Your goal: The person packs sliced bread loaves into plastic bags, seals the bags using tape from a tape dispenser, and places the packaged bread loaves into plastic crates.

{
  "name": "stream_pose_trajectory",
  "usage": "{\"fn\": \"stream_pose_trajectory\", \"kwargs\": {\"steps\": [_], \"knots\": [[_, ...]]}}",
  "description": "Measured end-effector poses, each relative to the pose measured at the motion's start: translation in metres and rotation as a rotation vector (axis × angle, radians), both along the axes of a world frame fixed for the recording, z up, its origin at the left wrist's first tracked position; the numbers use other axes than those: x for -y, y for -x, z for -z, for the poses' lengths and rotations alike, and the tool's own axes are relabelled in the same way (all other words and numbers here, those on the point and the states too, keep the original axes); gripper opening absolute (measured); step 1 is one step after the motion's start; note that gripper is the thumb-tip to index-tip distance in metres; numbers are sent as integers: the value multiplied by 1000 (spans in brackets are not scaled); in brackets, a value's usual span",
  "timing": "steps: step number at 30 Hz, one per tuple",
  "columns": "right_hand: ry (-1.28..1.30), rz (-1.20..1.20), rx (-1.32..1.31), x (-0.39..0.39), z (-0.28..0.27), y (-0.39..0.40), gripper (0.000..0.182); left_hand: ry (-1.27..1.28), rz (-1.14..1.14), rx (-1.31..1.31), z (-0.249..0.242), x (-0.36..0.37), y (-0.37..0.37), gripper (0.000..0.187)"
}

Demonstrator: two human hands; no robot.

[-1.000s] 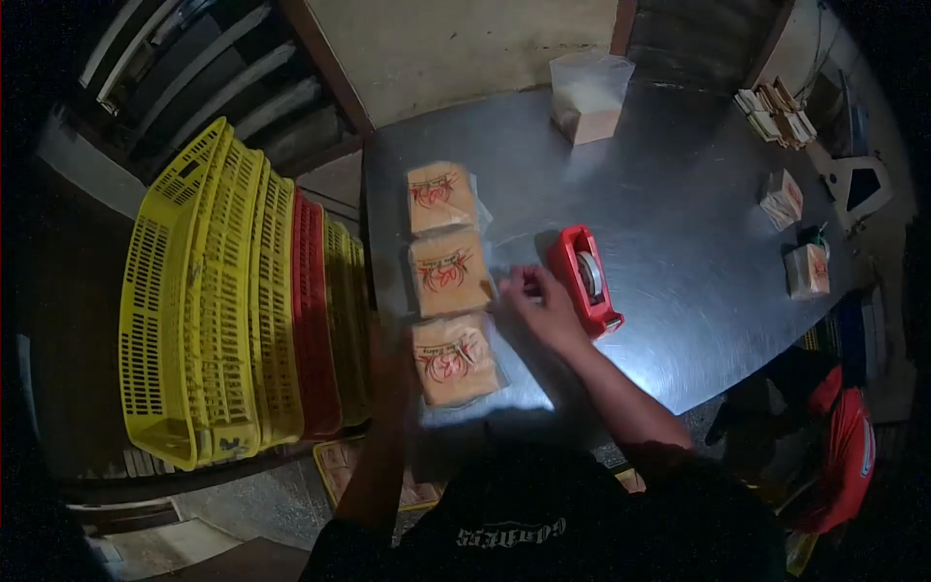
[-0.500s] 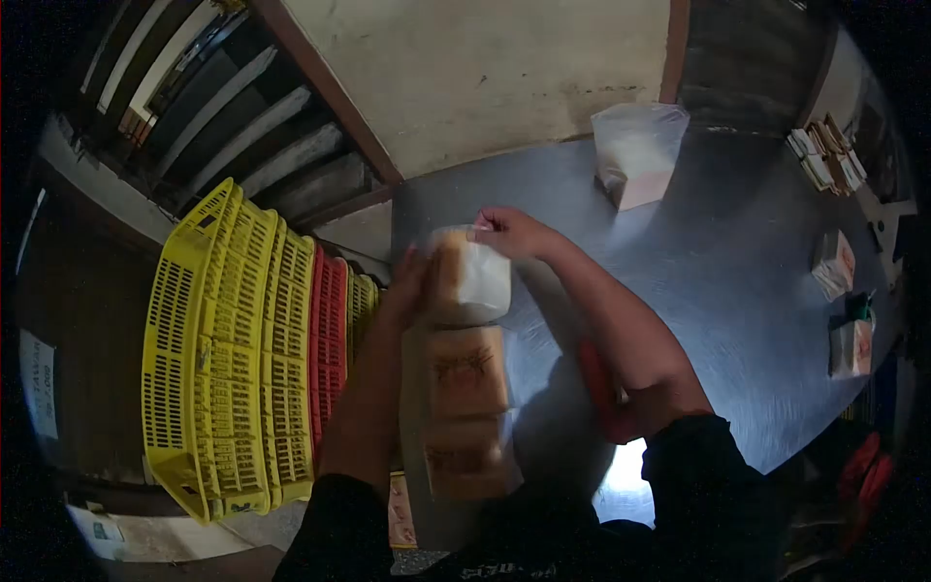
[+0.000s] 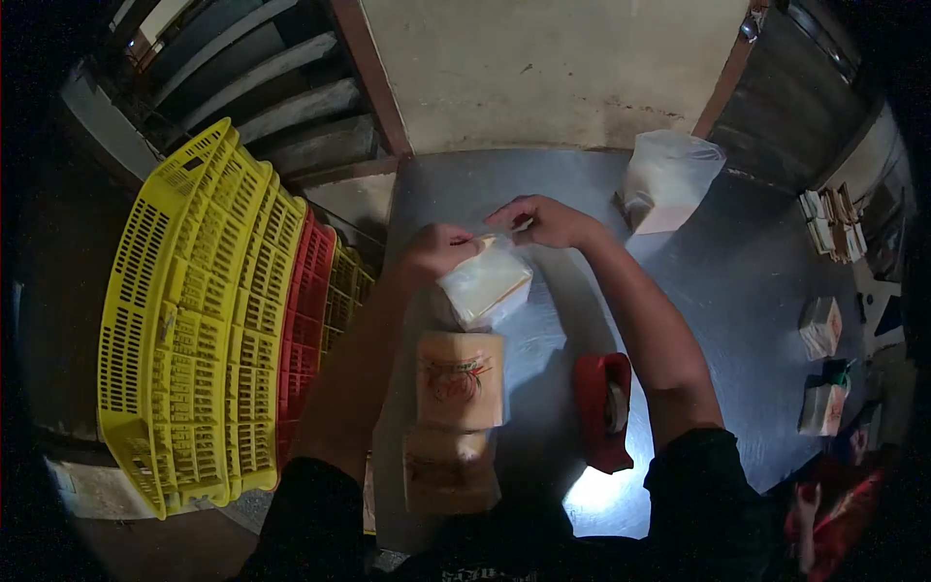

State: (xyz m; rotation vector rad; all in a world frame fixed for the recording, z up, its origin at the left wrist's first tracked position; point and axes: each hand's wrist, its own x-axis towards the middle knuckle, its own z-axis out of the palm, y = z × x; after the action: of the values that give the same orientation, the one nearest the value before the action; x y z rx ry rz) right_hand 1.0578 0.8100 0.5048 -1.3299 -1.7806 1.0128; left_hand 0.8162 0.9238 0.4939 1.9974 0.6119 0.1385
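Note:
A loaf of white bread in a clear plastic bag (image 3: pixel 488 281) stands tilted on the metal table, its pale face toward the top. My left hand (image 3: pixel 448 250) pinches the bag at the loaf's far left corner. Just to the right, my right hand (image 3: pixel 543 221) has its fingers pinched on a whitish bit of plastic at the bag's mouth. Close to me lie two more bagged loaves, one with a printed label (image 3: pixel 460 380) and a darker one (image 3: pixel 450 472). A red tape dispenser (image 3: pixel 603 412) with a roll in it sits beneath my right forearm.
Stacked yellow crates (image 3: pixel 194 339) and a red crate (image 3: pixel 308 301) rise along the left. Another filled plastic bag (image 3: pixel 667 184) stands at the table's back. Bundles of paper or packets (image 3: pixel 831 225) and smaller packs (image 3: pixel 821 328) line the right. Another person's hand (image 3: pixel 807 500) shows at lower right.
The bagged loaf has turned and tilted, its pale face now upward. My left hand has moved from its side to its far corner; my right hand draws slightly away. The view has shifted.

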Motion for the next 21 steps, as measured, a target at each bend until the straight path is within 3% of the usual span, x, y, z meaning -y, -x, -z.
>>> {"fn": "stream_pose_trajectory", "kwargs": {"steps": [3,5,9,11,13,14,16,21], "knots": [[-42,-36,-95,-10,13,-1,27,10,-34,97,10,-7,-8,37],[-25,-40,-162,-11,17,6,23,-64,-43,-33,-7,0,-4,39],[-72,194,-293,-11,26,20,20,-8,-75,65,-5,1,-4,40],[-104,268,-305,-11,26,22,19,-137,-55,-9,11,-12,-9,40],[54,527,-502,-2,8,25,19,-24,-78,-6,1,-12,-10,40],[57,528,-503,2,0,25,19,87,-99,-2,-4,-9,-11,41],[265,418,-198,10,-10,19,33,69,-93,41,3,-8,-15,45],[290,315,-137,13,5,12,46,-36,-106,9,15,-19,-28,53]]}}
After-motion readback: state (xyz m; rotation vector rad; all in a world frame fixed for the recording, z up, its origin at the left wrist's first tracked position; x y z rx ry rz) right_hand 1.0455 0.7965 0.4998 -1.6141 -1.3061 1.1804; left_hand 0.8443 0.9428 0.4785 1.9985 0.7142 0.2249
